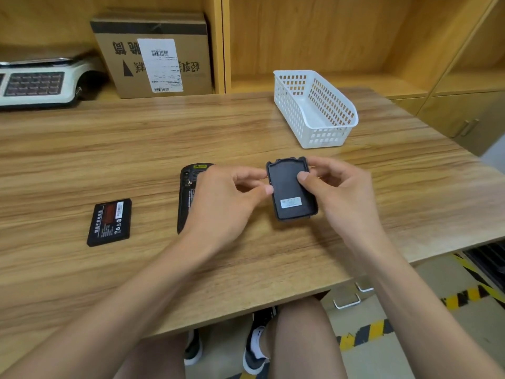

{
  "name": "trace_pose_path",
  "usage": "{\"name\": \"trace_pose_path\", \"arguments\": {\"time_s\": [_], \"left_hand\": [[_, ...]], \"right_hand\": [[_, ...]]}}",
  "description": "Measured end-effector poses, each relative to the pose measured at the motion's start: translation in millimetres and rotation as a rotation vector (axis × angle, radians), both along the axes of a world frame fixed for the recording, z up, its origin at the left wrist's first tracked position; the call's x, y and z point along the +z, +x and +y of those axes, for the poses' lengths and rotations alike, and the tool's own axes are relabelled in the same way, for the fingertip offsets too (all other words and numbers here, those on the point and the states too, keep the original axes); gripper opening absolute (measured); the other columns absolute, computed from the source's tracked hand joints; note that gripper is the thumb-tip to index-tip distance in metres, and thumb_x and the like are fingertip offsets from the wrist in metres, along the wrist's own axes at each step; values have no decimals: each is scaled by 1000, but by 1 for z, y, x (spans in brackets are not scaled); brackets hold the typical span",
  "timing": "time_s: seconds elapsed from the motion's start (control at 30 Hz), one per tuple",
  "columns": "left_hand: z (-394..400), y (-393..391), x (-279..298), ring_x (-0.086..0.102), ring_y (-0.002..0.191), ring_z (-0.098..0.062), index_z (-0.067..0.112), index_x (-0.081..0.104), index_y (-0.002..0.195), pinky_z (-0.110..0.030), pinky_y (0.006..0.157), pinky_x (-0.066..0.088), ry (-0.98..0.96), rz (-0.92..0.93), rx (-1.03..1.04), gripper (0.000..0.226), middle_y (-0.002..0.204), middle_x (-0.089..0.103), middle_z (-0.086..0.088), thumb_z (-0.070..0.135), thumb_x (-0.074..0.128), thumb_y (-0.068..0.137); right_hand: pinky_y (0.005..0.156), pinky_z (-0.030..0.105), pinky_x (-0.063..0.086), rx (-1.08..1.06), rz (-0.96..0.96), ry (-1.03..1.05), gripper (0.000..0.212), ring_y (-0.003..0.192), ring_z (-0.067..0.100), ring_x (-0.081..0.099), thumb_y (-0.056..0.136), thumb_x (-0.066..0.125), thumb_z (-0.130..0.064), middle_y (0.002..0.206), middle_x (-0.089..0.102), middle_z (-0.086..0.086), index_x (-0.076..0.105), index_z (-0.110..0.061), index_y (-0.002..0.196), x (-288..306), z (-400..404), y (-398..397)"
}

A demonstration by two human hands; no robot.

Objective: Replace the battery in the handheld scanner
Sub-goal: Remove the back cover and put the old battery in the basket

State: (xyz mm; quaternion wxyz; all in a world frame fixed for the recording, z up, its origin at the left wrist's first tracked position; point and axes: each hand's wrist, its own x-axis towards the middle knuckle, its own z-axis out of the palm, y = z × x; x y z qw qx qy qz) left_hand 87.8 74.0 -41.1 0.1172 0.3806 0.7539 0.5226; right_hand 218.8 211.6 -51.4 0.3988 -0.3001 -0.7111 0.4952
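Note:
The black handheld scanner (188,187) lies face down on the wooden table (246,127), mostly hidden behind my left hand (224,198). A black battery cover (287,192) with a small white label is held above the table, its inner side facing me. My right hand (338,192) grips the cover's right edge, thumb on its inner face. The thumb and forefinger of my left hand touch the cover's left edge. A black battery (109,221) with red and white labels lies flat on the table, left of the scanner.
A white plastic basket (314,108) stands on the table behind the cover. A cardboard box (153,53) and a weighing scale (35,80) sit on the shelf at the back left. The table's front edge runs near my knees.

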Motion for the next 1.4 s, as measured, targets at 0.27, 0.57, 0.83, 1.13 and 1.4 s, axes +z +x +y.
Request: {"name": "trace_pose_path", "arguments": {"time_s": [0.27,0.57,0.83,1.13,1.4], "left_hand": [[13,-3,0,68,90,-15,34,79,99,-44,96,47,-330,298,-60,16,77,75,13,35,73,84],[18,-7,-6,51,93,-15,29,75,92,-43,89,32,-476,610,-62,28,74,64,15,52,59,90],[20,-12,-12,52,96,-17,27,74,86,-42,85,31,-505,649,-90,33,77,68,11,55,57,90],[21,-15,-13,53,101,-17,28,75,102,-41,85,31,-494,632,-106,33,82,68,13,53,58,90],[-6,-34,-8,56,101,-16,33,74,108,-47,98,39,-327,524,-126,27,94,68,13,48,61,90]], "right_hand": [[68,22,51,-58,-228,128,20,67,5,63,80,79,-20,73,67,-9,73,-31,95,-17,9,-8],[66,31,53,-49,-425,326,14,67,13,63,82,75,-26,68,68,-1,74,-12,84,-21,8,-9],[73,43,52,-64,-540,464,24,72,24,64,82,74,-30,69,68,4,74,-6,83,-20,5,-9],[70,41,52,-78,-589,502,19,70,22,61,81,73,-33,66,64,-1,75,-14,82,-19,2,-8],[81,35,51,-72,-490,488,27,78,14,61,84,71,-32,88,71,-8,74,-23,110,-11,0,-10]]}}
